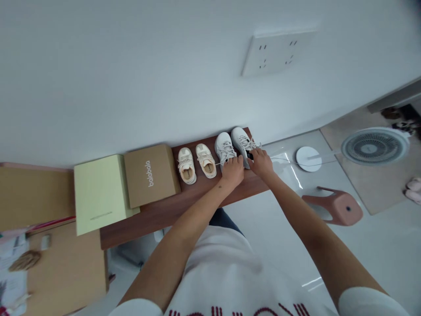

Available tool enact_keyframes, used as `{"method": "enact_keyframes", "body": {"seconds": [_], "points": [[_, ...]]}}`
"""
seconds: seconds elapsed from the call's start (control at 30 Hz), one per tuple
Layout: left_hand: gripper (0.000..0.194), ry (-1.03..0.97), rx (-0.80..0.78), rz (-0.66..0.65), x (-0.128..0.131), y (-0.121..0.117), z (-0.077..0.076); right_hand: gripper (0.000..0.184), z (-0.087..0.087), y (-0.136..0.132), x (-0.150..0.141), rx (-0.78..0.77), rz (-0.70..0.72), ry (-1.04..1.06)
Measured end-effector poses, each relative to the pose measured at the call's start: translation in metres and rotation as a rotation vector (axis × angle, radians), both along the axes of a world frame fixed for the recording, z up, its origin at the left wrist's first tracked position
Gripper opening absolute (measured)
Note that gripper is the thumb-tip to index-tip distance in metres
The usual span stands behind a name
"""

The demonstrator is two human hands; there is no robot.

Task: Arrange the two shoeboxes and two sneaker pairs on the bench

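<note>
A pair of light grey lace-up sneakers stands side by side near the right end of the brown wooden bench, toes to the wall. My left hand is closed at the heel end of the left sneaker, hiding its opening. At the heel of the right sneaker, my right hand grips the collar, where a little black lining shows. Just left of them are two smaller cream shoes, the nearer one and the farther one, touched by neither hand.
On the bench farther left sit a brown shoe box and a pale green box. An open cardboard carton lies at lower left. A white fan and pink stool stand right. A wall socket is above.
</note>
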State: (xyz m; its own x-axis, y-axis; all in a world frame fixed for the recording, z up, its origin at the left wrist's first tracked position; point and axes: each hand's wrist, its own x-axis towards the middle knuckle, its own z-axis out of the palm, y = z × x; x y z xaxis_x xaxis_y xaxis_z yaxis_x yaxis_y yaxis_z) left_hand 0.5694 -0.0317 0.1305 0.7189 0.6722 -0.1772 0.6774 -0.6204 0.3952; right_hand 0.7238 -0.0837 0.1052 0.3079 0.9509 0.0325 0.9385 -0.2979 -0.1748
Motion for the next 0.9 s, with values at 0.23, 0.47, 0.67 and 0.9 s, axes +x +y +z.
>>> {"method": "enact_keyframes", "body": {"seconds": [0.23, 0.47, 0.67, 0.9], "points": [[0.046, -0.319, -0.005, 0.115, -0.124, -0.013, 0.034, 0.032, 0.034, -0.038, -0.039, 0.313, 0.018, 0.143], [0.022, 0.009, -0.336, 0.547, -0.298, -0.082, 0.005, 0.034, 0.003, -0.106, -0.137, -0.102, 0.1, 0.496], [0.018, -0.115, -0.308, 0.813, -0.376, -0.11, -0.001, 0.033, 0.01, -0.083, -0.204, -0.651, 0.215, 0.379], [0.024, -0.387, -0.024, 0.791, -0.454, -0.049, 0.005, 0.047, 0.069, 0.0, -0.309, -0.46, 0.396, 0.343]]}}
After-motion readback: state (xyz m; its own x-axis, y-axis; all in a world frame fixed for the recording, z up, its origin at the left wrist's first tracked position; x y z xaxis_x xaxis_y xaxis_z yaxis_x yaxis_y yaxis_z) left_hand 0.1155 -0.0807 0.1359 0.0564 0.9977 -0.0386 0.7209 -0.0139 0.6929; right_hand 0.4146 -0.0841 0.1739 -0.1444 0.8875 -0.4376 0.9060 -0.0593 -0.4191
